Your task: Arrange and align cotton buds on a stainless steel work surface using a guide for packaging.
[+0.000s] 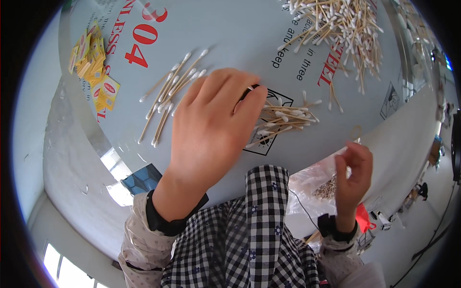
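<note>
On the table (230, 29), the left hand (211, 129) lies at the centre, with one bundle of cotton swabs (170, 93) at its ten o'clock, a second bundle (283, 122) touching its fingertips at three o'clock, the big swab heap (343, 29) at one o'clock, and the paper labels (93, 65) far out at ten o'clock.

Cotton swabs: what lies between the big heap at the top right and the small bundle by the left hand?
In the head view, a few stray swabs on the bare grey table, between heap and bundle.
</note>
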Demonstrator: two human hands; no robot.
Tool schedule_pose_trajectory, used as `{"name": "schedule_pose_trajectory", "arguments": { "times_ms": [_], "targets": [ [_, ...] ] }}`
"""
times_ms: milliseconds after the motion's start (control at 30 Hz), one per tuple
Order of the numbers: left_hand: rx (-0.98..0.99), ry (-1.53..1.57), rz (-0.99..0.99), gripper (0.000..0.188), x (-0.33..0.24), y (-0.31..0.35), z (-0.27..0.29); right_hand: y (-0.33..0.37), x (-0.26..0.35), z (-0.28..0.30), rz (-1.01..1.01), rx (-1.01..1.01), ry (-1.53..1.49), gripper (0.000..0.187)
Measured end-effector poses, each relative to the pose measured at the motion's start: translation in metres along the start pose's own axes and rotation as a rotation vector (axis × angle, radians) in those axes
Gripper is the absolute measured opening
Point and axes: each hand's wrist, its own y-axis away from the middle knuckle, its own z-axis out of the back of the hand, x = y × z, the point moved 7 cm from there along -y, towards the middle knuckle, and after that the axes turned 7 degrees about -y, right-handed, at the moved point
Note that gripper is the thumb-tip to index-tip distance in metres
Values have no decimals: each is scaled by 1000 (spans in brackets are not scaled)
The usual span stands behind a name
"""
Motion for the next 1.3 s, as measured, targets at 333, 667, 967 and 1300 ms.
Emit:
{"name": "schedule_pose_trajectory", "arguments": {
  "times_ms": [333,667,967,1300],
  "targets": [
    [57,-25,134,28,11,13,5,-59,42,-71,241,169,66,24],
    [10,36,212,34,2,32,12,-62,34,-50,61,91,2,16],
    [116,176,225,30,-3,51,17,-68,50,-46,155,69,83,15],
    [160,204,225,31,-18,43,0,-73,68,-66,450,46,133,19]
  ]
}}
